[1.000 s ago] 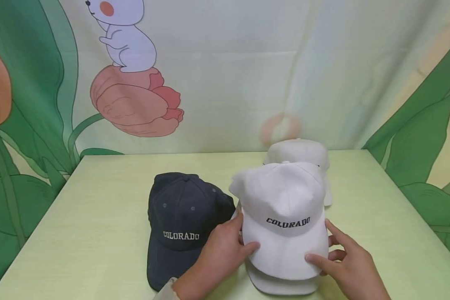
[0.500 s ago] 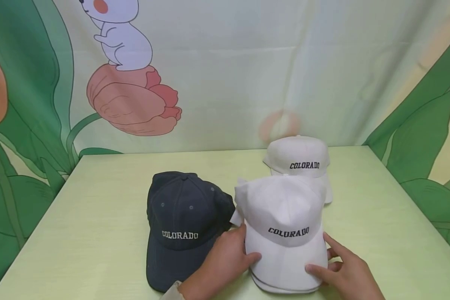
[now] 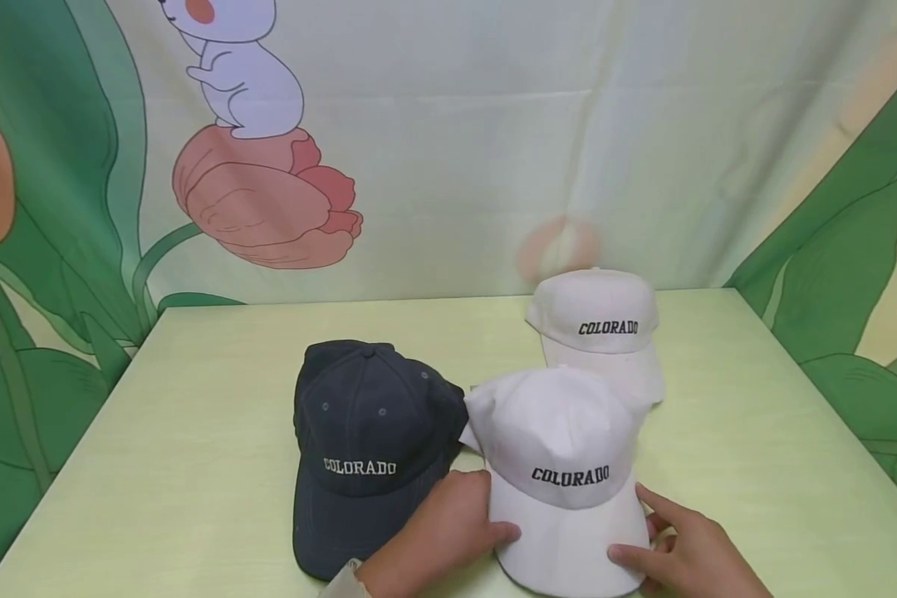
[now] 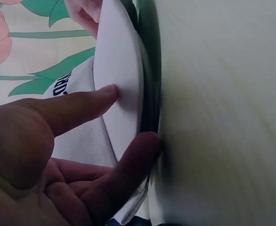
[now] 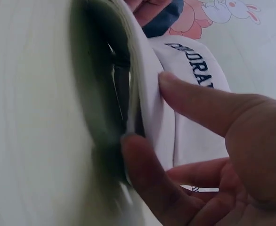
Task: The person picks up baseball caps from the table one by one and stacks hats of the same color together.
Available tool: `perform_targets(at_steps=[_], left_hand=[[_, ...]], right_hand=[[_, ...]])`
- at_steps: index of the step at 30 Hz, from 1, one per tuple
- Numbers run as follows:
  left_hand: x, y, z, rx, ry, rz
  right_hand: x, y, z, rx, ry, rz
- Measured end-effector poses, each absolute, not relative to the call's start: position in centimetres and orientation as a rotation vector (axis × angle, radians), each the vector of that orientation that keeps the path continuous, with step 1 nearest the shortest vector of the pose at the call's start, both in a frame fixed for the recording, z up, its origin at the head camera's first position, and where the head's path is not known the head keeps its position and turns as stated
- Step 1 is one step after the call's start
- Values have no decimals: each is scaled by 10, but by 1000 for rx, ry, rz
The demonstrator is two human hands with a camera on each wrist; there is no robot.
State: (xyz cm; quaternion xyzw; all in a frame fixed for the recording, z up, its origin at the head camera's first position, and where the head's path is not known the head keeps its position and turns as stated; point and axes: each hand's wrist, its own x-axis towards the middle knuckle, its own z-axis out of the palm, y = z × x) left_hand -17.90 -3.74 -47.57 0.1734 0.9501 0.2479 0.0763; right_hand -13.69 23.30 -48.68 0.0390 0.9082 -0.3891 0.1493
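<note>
A white baseball cap with dark COLORADO lettering sits at the front of the table, brim toward me. My left hand pinches the left edge of its brim, thumb on top. On the opposite edge, my right hand grips the brim with the thumb above and fingers below. The right wrist view shows layered edges under the white brim, where a second cap's brim lies against it. In the left wrist view the brim stands between thumb and fingers. The inside of the caps is mostly in shadow.
A dark navy COLORADO cap lies just left of the white one, partly behind my left forearm. Another white cap rests behind, toward the table's back edge. A printed curtain hangs behind the pale green table.
Both hands have lowered the white cap and drawn it toward me, onto the white cap beneath, whose brim is now covered from above. The rear white cap's lettering has come into view.
</note>
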Motion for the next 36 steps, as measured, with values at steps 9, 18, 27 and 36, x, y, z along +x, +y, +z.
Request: perform_targets(at_steps=[9,18,27,36], left_hand=[[-175,-41,-474,566,2811,700],[-176,-39,-465,514,2756,624],[-176,-38,-461,483,2799,549],[-176,-35,-452,509,2882,481]], right_hand=[[-136,235,-488,4,2703,-918],[-142,236,-480,12,2754,-751],[-145,244,-481,31,2708,-805],[-146,250,-475,61,2712,-822]])
